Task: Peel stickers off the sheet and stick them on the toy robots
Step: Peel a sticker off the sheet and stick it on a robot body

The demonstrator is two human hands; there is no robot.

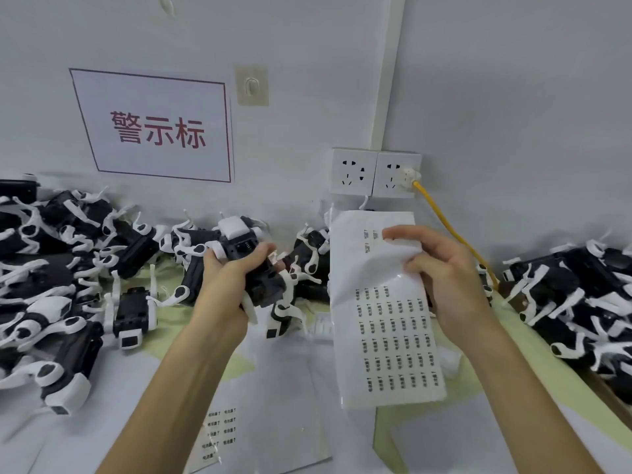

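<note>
Nearest, a partly used sheet [220, 434] lies flat on the table [526, 350], its small printed stickers too tiny to read. Beyond it, the right hand [441, 268] pinches the sticker sheet [386, 336] near its top, thumb and fingers curled on the paper. The rows of black print lower down are also unreadable. The left hand [232, 271] wraps around a black-and-white toy robot [239, 246] just beside the sheet. More robots lie in a left pile [51, 268] and a right pile [574, 302], both cut off at the edges. The wall sign [160, 128] reads "警示标", near two sockets [374, 172] and a yellow cable [444, 220].
</note>
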